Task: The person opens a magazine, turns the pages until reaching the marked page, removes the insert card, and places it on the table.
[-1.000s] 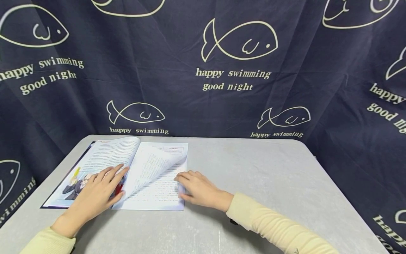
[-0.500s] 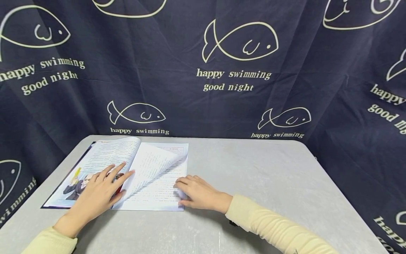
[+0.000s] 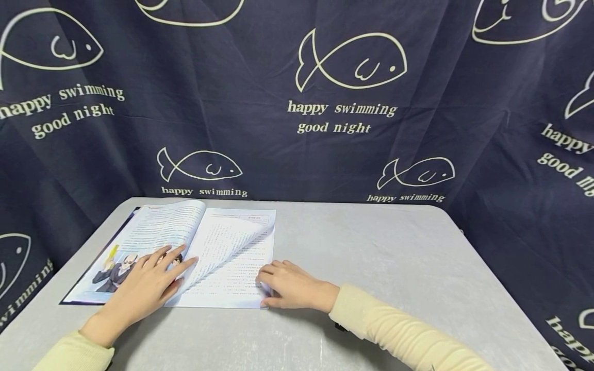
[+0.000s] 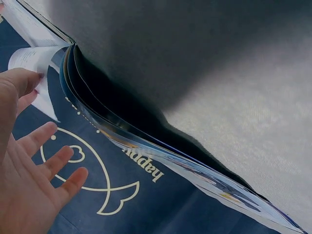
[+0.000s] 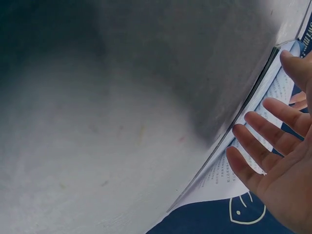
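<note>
An open book (image 3: 232, 288) lies on the grey table, one page (image 3: 223, 242) of its right side curling up along a diagonal. My left hand (image 3: 144, 278) spreads over the illustrated left side, forefinger and thumb reaching past the spine toward the curled page. In the left wrist view, the fingers (image 4: 66, 183) are apart and lightly bent, and the tips of the thumb and forefinger overlap the curved sheet (image 4: 29, 61). At the book's right edge lies my right hand (image 3: 292, 286), its thumb by the lower corner. Its fingers look extended in the right wrist view.
The grey table (image 3: 362, 247) extends right and in front of the book. A dark blue curtain (image 3: 343, 154) with white fish drawings and lettering hangs behind and at both sides. Both forearms wear pale yellow sleeves (image 3: 390, 330).
My left hand has shifted slightly right and down, its forefinger now farther over the curled page. My right hand has slid a little toward the lower corner of the book.
</note>
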Demonstrator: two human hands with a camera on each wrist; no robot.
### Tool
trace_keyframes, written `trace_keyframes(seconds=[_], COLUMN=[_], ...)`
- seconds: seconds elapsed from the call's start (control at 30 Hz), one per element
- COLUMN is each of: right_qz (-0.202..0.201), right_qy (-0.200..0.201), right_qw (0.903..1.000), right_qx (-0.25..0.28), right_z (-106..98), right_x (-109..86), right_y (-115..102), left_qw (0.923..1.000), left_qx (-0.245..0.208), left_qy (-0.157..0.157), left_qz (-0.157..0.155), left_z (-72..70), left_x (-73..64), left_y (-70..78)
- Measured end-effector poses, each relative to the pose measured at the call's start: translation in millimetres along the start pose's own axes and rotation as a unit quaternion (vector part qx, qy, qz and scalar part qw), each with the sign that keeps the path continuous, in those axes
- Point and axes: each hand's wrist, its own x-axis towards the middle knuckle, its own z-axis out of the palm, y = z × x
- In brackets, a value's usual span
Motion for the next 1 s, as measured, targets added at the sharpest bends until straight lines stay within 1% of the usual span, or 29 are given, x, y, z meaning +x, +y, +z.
trace_keyframes(seconds=[0.1, 0.3, 0.43, 0.57, 0.73, 1.0], right_qz=[-0.004, -0.005, -0.007, -0.008, -0.008, -0.006], right_qy=[0.002, 0.005, 0.013, 0.020, 0.021, 0.020], right_qw=[1.0000, 0.9999, 0.9998, 0.9996, 0.9994, 0.9996], right_qx=[-0.004, -0.012, -0.016, -0.021, -0.027, -0.021], right_z=[0.3, 2.3, 4.7, 6.0, 7.6, 7.0], right_x=[-0.7, -0.9, -0.5, -0.4, 0.2, 0.0], right_y=[0.2, 0.5, 0.8, 0.7, 0.6, 0.2], left_qw=[1.0000, 0.9997, 0.9999, 0.9999, 0.9997, 0.9997], left_qx=[-0.007, -0.022, -0.015, -0.009, -0.011, -0.012], left_qy=[0.003, -0.003, -0.002, 0.009, 0.019, 0.021], left_qz=[0.001, -0.012, -0.003, 0.008, 0.008, 0.006], left_z=[1.0, 1.4, 2.4, 3.2, 3.1, 0.9], left_x=[-0.9, -1.4, -1.8, -1.5, -0.4, 0.6], left_y=[-0.2, 1.5, 0.6, -1.2, -1.4, -3.1])
